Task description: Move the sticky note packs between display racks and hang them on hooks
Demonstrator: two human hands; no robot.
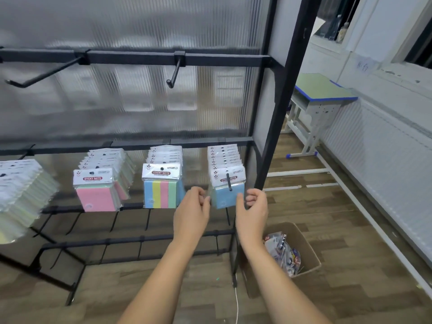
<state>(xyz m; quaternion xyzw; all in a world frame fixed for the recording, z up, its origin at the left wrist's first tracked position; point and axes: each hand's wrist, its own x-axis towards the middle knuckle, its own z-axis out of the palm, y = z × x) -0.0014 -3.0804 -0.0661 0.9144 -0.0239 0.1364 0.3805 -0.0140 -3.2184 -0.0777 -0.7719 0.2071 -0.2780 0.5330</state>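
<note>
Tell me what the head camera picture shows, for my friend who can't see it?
Two bare hands, the left hand and the right hand, pinch the sides of a blue sticky note pack hanging at the front of the rightmost hook on a black display rack. More packs hang on hooks to the left; two upper hooks are bare.

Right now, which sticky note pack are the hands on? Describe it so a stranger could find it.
Find the black display rack and its lower rail of full hooks. Go to the rightmost hook, beside the rack's upright post. The front blue pack there is gripped at its sides by the left hand and right hand; neighbouring front packs are striped or pink.
</note>
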